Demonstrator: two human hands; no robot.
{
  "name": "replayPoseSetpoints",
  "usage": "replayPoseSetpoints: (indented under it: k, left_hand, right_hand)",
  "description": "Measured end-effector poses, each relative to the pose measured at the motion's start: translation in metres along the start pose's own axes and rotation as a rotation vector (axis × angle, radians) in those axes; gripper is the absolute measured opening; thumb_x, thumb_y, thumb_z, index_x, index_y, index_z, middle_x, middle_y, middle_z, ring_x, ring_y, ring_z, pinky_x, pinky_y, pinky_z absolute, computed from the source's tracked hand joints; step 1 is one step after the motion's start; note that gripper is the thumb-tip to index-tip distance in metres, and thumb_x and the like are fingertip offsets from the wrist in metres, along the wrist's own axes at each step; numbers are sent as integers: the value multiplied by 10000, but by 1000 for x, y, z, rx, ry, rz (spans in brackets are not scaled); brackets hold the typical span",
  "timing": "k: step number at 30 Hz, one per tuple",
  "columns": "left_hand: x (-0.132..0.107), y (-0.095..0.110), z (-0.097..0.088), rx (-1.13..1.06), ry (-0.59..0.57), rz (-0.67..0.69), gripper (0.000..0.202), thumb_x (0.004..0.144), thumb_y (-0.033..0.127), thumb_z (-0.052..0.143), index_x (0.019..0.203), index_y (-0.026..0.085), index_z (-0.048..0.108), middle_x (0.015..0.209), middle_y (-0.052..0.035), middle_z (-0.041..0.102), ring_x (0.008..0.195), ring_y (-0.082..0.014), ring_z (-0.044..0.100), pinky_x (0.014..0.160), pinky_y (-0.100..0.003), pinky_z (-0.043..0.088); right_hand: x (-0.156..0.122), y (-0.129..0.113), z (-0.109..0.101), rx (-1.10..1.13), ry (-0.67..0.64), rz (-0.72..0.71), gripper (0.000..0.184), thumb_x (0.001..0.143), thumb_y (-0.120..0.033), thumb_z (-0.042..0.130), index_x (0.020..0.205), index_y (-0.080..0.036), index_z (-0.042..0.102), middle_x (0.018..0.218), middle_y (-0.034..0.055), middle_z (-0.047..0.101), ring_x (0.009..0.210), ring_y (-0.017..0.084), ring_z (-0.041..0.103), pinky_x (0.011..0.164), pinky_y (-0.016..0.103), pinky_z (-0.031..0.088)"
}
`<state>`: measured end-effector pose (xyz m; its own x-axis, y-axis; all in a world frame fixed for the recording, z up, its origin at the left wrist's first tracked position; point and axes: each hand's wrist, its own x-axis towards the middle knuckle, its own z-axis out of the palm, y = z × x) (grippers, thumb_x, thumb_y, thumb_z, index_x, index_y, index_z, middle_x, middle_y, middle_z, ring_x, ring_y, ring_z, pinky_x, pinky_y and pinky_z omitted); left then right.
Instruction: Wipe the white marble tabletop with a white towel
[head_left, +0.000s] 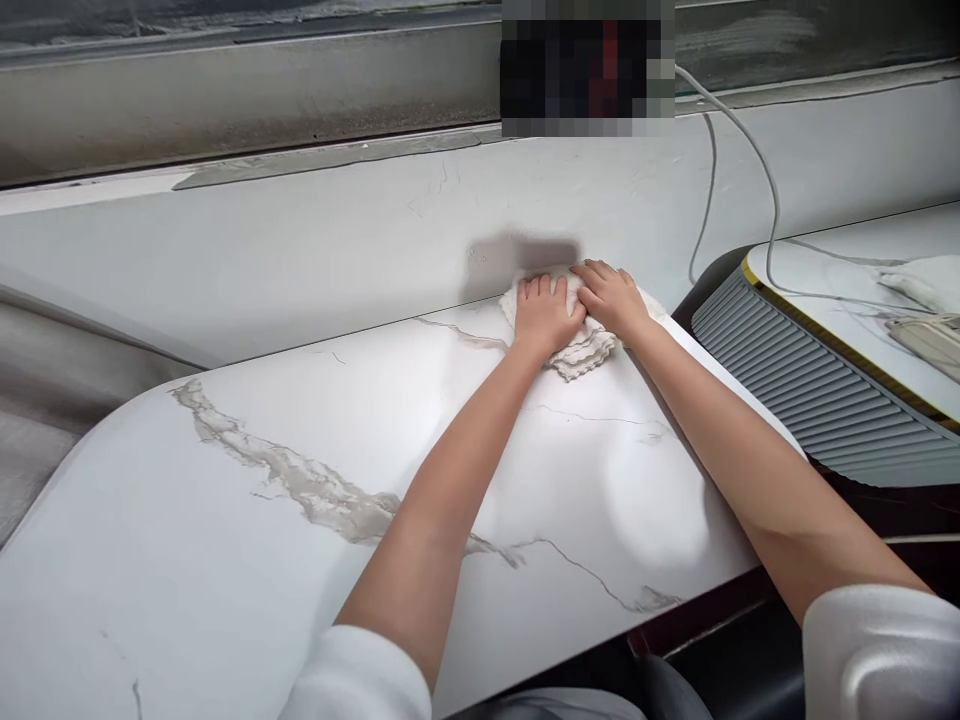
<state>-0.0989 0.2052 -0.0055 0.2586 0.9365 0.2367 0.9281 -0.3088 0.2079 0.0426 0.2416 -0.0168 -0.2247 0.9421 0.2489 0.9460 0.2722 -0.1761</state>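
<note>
Both my arms reach forward across a white marble-patterned tabletop [255, 600] to its far edge. A folded off-white cloth [585, 355] with a wavy hem lies there, close to the wall. My left hand [546, 318] rests flat on the cloth, its fingers stretched forward over it. Beside it, my right hand [616, 305] presses on the cloth's right part with its fingers extended. The two hands nearly touch at the thumbs. Parts of the cloth are hidden under my palms.
A white wall [322, 240] rises behind the table, below a window ledge [247, 100]. On the right stands a ribbed grey cabinet [817, 385] with a marble-look top and gold trim. A white cable [772, 190] hangs down to it. Another white cloth [926, 283] lies on that top.
</note>
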Motion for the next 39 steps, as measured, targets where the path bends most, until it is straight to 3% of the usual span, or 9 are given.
replayPoseSetpoints:
  k: [8, 14, 22, 28, 32, 39]
  left_hand:
    - [-37, 15, -5, 0, -40, 15, 600, 1005, 439, 354, 1489, 91, 427, 1559, -173, 426, 1474, -291, 339, 1259, -474, 161]
    - [-79, 33, -10, -27, -39, 74, 618, 997, 474, 382, 1479, 91, 440, 1572, -184, 407, 1481, -292, 332, 1255, -484, 176]
    - [-149, 69, -18, 16, -31, 169, 633, 1007, 468, 359, 1485, 55, 407, 1560, -224, 410, 1474, -338, 345, 1232, -539, 215]
    - [-197, 79, -30, 66, -54, 249, 671, 1008, 475, 366, 1486, 4, 381, 1539, -281, 405, 1461, -395, 352, 1203, -586, 255]
    - [-215, 79, -35, 53, -43, 265, 669, 1011, 478, 355, 1480, 2, 389, 1533, -283, 410, 1455, -398, 361, 1192, -593, 276]
    - [-228, 68, -39, 37, -7, 271, 647, 1009, 469, 375, 1468, 17, 420, 1534, -266, 420, 1449, -388, 378, 1193, -573, 293]
  right_hand:
    - [-48, 0, -12, -47, -53, -82, 571, 985, -318, 229, 1512, -186, 403, 1608, 120, 362, 1489, 285, 309, 1175, 570, 271]
    - [-106, -13, -33, -49, -116, -11, 578, 1009, -334, 203, 1532, -151, 368, 1632, 131, 310, 1521, 289, 234, 1212, 556, 209]
    - [-190, -26, -51, -59, -34, 26, 570, 1021, -344, 188, 1495, -150, 438, 1604, 131, 369, 1505, 287, 284, 1214, 554, 241]
    - [-243, -40, -58, -64, 2, -2, 576, 1041, -387, 178, 1506, -161, 434, 1603, 125, 373, 1502, 289, 295, 1207, 561, 267]
    - [-260, -51, -60, -67, 24, 7, 573, 1046, -397, 181, 1506, -168, 433, 1602, 122, 375, 1501, 287, 299, 1203, 563, 278]
    - [-266, -73, -60, -67, 39, 39, 576, 1046, -398, 174, 1484, -160, 461, 1586, 127, 402, 1497, 291, 306, 1202, 566, 276]
